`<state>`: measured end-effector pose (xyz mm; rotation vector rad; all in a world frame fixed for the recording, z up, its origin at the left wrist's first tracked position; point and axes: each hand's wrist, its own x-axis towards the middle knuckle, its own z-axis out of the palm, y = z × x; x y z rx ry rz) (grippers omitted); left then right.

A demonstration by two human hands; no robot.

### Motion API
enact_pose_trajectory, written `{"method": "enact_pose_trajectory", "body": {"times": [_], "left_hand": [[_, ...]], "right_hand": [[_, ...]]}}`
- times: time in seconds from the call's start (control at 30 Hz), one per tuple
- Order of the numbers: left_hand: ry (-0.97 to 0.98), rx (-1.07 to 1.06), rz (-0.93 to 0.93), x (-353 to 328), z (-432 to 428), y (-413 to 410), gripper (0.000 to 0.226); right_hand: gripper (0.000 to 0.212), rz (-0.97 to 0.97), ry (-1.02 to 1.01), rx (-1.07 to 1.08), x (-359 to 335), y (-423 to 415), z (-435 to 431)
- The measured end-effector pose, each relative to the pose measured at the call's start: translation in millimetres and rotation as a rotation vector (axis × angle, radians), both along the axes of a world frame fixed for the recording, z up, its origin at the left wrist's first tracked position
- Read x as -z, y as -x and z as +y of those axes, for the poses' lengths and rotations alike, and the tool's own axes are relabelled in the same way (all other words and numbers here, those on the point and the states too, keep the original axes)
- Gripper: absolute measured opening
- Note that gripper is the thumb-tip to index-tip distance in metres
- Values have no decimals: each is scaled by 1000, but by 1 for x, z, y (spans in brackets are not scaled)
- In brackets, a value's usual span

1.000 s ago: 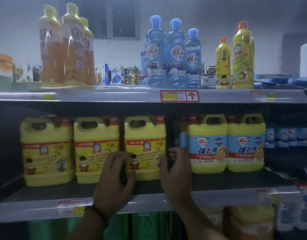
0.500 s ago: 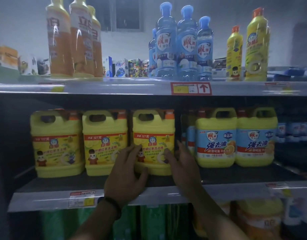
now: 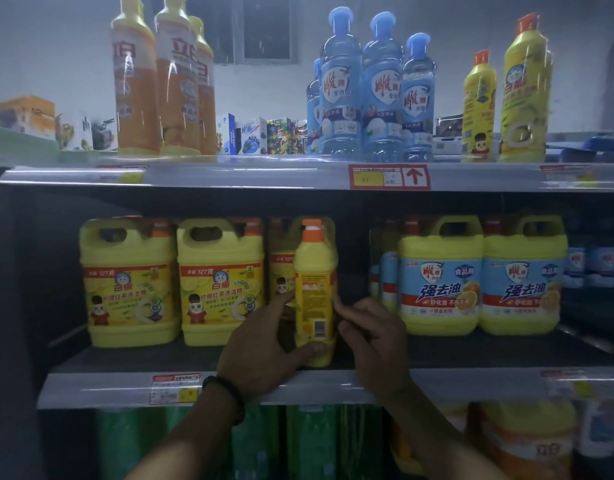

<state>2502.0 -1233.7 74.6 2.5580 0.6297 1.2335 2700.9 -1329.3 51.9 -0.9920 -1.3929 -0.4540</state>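
A yellow detergent jug (image 3: pixel 314 299) with an orange cap stands on the middle shelf (image 3: pixel 298 388), turned so its narrow side with the barcode label faces me. My left hand (image 3: pixel 260 344) grips its left side, thumb across the lower front. My right hand (image 3: pixel 374 341) is at the jug's right edge, its bent fingers against that side. The jug's base sits near the shelf's front edge.
Two matching yellow jugs (image 3: pixel 220 282) stand to the left, and two blue-labelled yellow jugs (image 3: pixel 440 275) to the right. The top shelf (image 3: pixel 264 176) carries orange bottles (image 3: pixel 173 84), blue bottles (image 3: pixel 364 88) and yellow bottles (image 3: pixel 523 88). Green packs (image 3: pixel 298 441) fill the shelf below.
Both hands have closed round the third yellow jug and turned it from front-facing to side-on, drawing it towards the shelf's front. The view has moved closer and slightly right.
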Motion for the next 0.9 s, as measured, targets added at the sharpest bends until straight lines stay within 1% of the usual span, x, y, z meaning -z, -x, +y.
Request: {"method": "enact_pose_trajectory", "body": {"times": [0.1,0.17,0.2,0.23,0.3,0.33,0.4,0.47,0.53,0.6,0.7,0.77,0.83,0.9], "left_hand": [[-37,4,-20,-3,-4,-2,72],[-42,14,-34,-4,-5,-3,59],[-21,22,-46,-3,-3,-3,59],[8,27,-59,-1,0,-3,63],[79,35,-78,3,6,-3,74],[117,57,-83,4,9,-3,75],[174,124,-93,4,13,-2,73],[161,143,-114,3,15,-1,72],[65,78,-132,3,15,-2,72],[17,9,-170,4,14,-3,75],[22,-58,-234,5,14,-5,81],[-11,-92,-216,6,14,-7,81],[-32,-129,-199,8,15,-8,79],[-35,-153,-188,10,15,-7,76]], "right_hand": [[37,-81,60,-26,1,0,0],[40,-100,87,-17,1,1,-1],[40,-90,88,0,0,2,-2],[41,-72,82,52,-1,4,-2],[43,-13,73,234,-2,7,-3],[48,37,80,320,-3,8,-2],[66,119,131,398,-5,9,-1],[89,70,221,423,-8,11,-1],[107,31,347,447,-12,14,-2],[116,41,453,461,-16,16,-1],[119,16,513,493,-15,17,1],[115,11,501,528,-14,17,1],[105,82,479,542,-10,13,5],[91,225,466,548,-10,9,10]]}}
